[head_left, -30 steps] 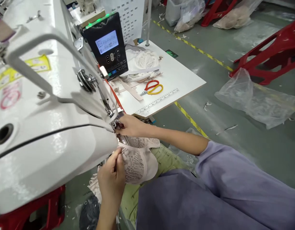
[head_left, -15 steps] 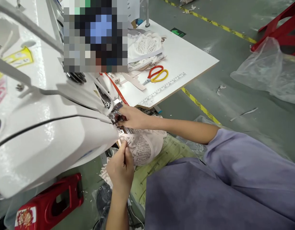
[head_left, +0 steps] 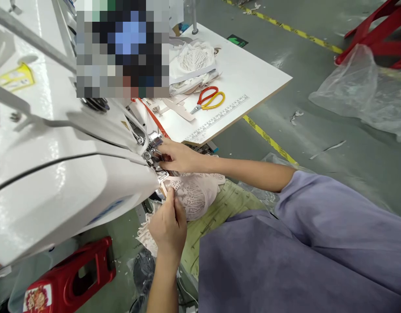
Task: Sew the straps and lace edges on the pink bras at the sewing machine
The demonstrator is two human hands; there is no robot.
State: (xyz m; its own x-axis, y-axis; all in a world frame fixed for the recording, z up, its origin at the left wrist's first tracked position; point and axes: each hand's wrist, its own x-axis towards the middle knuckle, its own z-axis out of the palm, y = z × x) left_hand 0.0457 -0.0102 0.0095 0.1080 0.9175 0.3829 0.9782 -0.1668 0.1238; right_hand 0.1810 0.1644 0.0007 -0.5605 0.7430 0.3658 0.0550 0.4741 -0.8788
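We judge work unfinished: garment (head_left: 194, 202) at machine (head_left: 125, 184), left hand (head_left: 168, 224) pinching its edge; whether right hand (head_left: 180, 156) grips, we cannot tell.

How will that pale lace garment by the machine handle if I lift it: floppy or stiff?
The lace garment will probably flop at its edges, where the fabric looks thin. Its rounded cup seems to hold its shape, so that part may be springier. It is likely light, being patterned cloth.

Left hand (head_left: 168, 222) pinched, back upward; right hand (head_left: 177, 156) curled just beyond, arm (head_left: 252, 174) outstretched.
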